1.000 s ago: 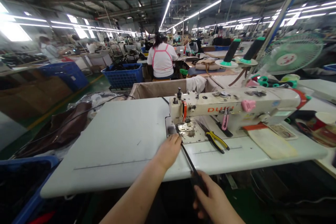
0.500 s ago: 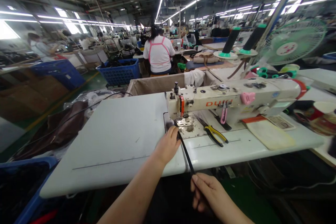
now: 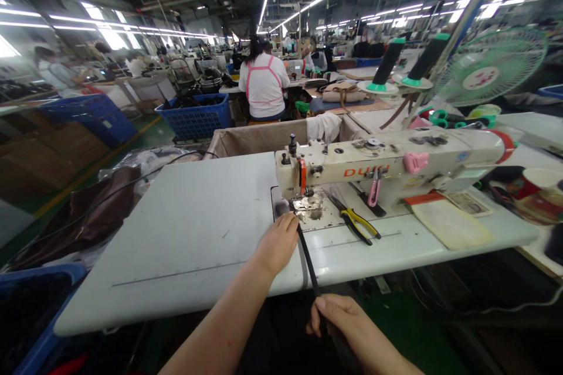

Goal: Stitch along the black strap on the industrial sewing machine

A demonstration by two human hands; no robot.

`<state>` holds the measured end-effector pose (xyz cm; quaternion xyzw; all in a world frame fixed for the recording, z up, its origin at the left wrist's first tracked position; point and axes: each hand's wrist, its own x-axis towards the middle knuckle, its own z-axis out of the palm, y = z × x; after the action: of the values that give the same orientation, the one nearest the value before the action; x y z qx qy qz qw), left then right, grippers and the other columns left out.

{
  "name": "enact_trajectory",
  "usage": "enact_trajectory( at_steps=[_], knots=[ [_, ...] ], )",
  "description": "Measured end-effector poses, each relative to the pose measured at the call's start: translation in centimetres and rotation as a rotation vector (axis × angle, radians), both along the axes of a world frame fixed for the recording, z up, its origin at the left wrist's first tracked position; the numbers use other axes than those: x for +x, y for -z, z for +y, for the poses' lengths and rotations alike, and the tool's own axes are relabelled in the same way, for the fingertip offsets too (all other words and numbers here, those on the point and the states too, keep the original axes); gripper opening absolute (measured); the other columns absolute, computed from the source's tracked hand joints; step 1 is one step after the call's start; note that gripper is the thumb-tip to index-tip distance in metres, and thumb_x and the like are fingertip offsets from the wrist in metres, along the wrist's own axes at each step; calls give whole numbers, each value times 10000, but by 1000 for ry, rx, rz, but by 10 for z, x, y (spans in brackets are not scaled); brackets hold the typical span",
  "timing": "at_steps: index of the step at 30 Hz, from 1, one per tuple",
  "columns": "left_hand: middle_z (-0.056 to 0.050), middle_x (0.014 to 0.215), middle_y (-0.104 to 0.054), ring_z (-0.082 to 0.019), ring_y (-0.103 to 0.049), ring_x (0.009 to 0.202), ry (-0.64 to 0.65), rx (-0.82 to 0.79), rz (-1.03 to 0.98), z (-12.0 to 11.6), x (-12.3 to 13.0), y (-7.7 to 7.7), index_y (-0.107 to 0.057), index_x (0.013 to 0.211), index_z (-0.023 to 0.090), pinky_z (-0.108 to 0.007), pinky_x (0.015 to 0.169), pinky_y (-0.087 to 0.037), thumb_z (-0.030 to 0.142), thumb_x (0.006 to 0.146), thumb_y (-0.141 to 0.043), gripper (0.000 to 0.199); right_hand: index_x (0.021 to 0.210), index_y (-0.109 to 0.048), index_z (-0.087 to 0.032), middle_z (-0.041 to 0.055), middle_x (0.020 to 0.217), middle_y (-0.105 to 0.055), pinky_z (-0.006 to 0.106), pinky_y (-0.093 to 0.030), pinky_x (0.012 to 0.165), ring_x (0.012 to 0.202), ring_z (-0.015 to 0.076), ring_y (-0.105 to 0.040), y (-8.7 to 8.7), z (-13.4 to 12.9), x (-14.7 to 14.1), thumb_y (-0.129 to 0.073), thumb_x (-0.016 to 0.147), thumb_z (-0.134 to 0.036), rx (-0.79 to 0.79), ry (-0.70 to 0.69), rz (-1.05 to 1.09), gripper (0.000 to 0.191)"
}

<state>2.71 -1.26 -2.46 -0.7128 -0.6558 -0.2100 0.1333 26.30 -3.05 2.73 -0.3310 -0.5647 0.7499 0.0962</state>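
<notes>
A narrow black strip (image 3: 308,258) runs from the needle area of a white sewing machine (image 3: 343,167) down over the table's front edge. My left hand (image 3: 278,241) has its fingers pressed together on the strip's upper end, close beside the metal needle plate (image 3: 308,206). Below the edge, my right hand (image 3: 336,316) pinches the strip between thumb and fingers. Yellow-and-black pliers (image 3: 358,225) lie on the machine bed, right of the plate.
A cloth-lined bin (image 3: 259,139) stands behind the white table (image 3: 189,217). Thread cones (image 3: 387,64) and a green fan (image 3: 488,73) are at the right. A yellowish cloth (image 3: 448,225) lies on the table. Further back, a person (image 3: 264,85) sits facing away.
The view has shifted slightly, so the table and machine appear a little further left. Both hands keep their hold on the black strip, with little other movement.
</notes>
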Motion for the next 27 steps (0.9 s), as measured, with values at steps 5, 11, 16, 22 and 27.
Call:
enact_trajectory(
  at_steps=[5,11,16,22,27],
  knots=[
    [-170,1300,-709,-265,-697,1206,17,25,7,-2,0,2,-646,1250,141,-456,1126,-558,141,1031,-508,258,682,-707,-176,68,711,-704,303,-419,702,734,200,-626,2,1,3,-631,879,-796,-47,4,-8,655],
    [-152,1264,-708,-259,-684,1225,69,-11,12,-3,-3,0,-646,1261,151,-430,1131,-553,123,1011,-544,271,644,-699,-177,94,785,-747,350,-449,834,840,244,-670,-3,5,5,-665,892,-726,-14,-12,35,603],
    [-161,1258,-714,-261,-701,1188,50,29,32,-3,-3,2,-651,1233,136,-433,1106,-569,130,1017,-532,247,612,-697,-192,81,813,-724,392,-475,906,914,281,-675,-1,12,4,-749,835,-688,153,-29,69,546],
    [-159,1243,-721,-264,-710,1176,44,58,39,-3,-3,5,-639,1258,138,-436,1084,-582,133,1022,-526,262,943,-817,-205,90,951,-792,399,-492,924,952,280,-675,-4,9,0,-786,798,-589,79,93,21,412],
    [-174,1269,-714,-269,-711,1179,52,67,40,-4,-4,6,-635,1252,138,-433,1058,-597,142,1024,-511,260,917,-766,-178,65,744,-760,303,-408,692,676,175,-586,-8,4,1,-715,866,-677,-40,78,38,505]
  ],
)
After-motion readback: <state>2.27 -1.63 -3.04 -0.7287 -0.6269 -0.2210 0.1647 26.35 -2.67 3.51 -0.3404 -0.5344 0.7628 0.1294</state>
